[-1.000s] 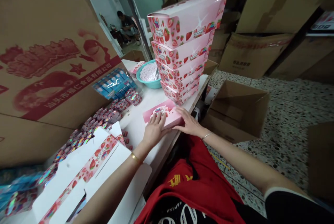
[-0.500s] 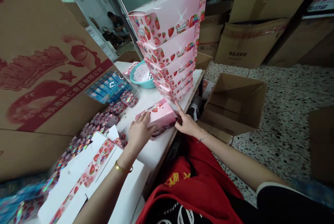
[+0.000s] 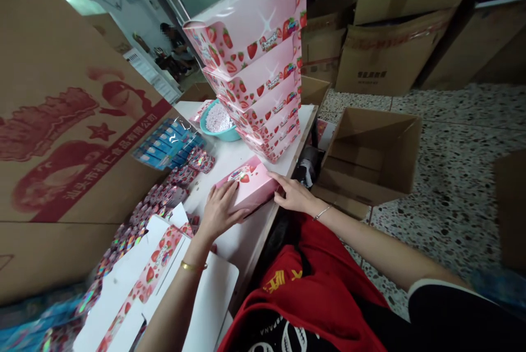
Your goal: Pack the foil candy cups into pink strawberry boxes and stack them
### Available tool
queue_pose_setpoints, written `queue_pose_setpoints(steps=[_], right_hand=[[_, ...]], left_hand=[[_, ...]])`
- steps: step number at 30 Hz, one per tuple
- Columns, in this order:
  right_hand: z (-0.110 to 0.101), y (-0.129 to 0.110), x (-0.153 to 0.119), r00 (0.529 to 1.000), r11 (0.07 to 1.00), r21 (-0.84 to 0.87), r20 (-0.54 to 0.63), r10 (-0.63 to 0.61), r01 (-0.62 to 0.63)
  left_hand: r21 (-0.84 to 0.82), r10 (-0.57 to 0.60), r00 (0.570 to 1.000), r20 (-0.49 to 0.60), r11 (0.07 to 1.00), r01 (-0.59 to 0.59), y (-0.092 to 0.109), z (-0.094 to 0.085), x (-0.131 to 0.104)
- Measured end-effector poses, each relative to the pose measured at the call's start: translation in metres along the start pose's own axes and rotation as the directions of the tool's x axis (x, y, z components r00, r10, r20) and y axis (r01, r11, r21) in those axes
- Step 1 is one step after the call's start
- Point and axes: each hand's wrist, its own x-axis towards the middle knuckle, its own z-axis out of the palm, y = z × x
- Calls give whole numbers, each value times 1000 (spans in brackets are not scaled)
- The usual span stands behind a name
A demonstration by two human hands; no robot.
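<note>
A pink strawberry-printed box (image 3: 257, 190) lies near the table's front edge, its lid down over the front side. Earlier visible packets inside are covered now. Across the lid's left part rests my left hand (image 3: 222, 209), fingers spread and thumb along the front face. My right hand (image 3: 293, 194) is at the box's right end, index finger stretched onto the corner and the other fingers loosely bent below. Behind it rises a stack of similar pink boxes (image 3: 263, 86). Flat white and strawberry-printed cartons (image 3: 164, 264) lie beside my left forearm.
A blue bowl of small pale pieces (image 3: 217, 122) stands behind the stack. Shiny small packets (image 3: 152, 204) pile along the left, beside a large printed carton (image 3: 74, 122). An open cardboard box (image 3: 370, 149) sits right, on the speckled floor. A person (image 3: 178, 48) sits far back.
The lid's front has come down over the packets in the box. My right index finger has moved onto the box's corner. The view has shifted slightly.
</note>
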Motion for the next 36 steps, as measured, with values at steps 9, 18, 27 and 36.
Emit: queue_pose_setpoints(steps=[9,18,27,36], right_hand=[[4,2,0,1000,1000,19,-27,11,-11],[24,14,-1,997,998,-43,-66,-49,47],[19,-1,-7,1000,999,40,5,31,-31],[18,-59,7,983,866,484,-54,174,-127]], left_hand=[[-157,40,994,-102,986,-56,-18,-4,8],[-23,92,984,-151,995,-96,-12,35,-14],[-246,-300,951,70,919,308,17,47,-25],[-791,-837,539,95,266,552,-5,-20,-43]])
